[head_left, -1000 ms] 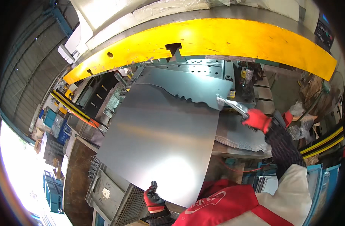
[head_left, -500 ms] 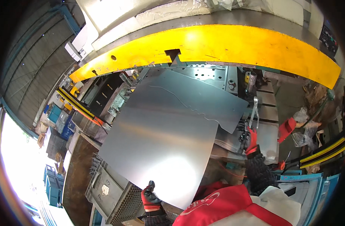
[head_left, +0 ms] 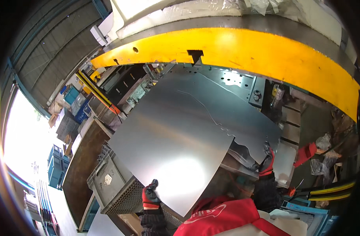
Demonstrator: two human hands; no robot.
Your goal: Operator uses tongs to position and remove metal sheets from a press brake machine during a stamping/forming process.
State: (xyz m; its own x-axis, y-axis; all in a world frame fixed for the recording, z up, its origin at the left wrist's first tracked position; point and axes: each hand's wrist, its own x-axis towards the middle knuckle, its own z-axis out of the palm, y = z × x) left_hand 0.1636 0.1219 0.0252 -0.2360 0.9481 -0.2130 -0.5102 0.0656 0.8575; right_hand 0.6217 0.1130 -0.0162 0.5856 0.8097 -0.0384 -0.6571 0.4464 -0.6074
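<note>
A big grey metal sheet (head_left: 160,137) slants from the press bed toward me. My left hand (head_left: 150,196), in a black and red glove, grips its near left edge, thumb on top. Along the sheet's far right side runs a wavy cut line, and beyond it lies a cut metal piece (head_left: 251,126) with a curved edge. My right hand (head_left: 267,159), gloved alike, is closed on that piece's near right corner, thumb above and the other fingers mostly hidden. Just left of this hand, a stack of cut sheets (head_left: 243,157) shows below.
A yellow press beam (head_left: 235,47) spans the view above the sheet. Left of the sheet stands a grey crate (head_left: 111,181). Black and yellow guard bars (head_left: 94,92) rise at the left. A red box-like part (head_left: 305,154) sticks out at the right.
The metal tongs are no longer seen in my right hand, which now holds the cut piece's corner. That piece has shifted toward me and right. My left hand keeps its hold on the sheet.
</note>
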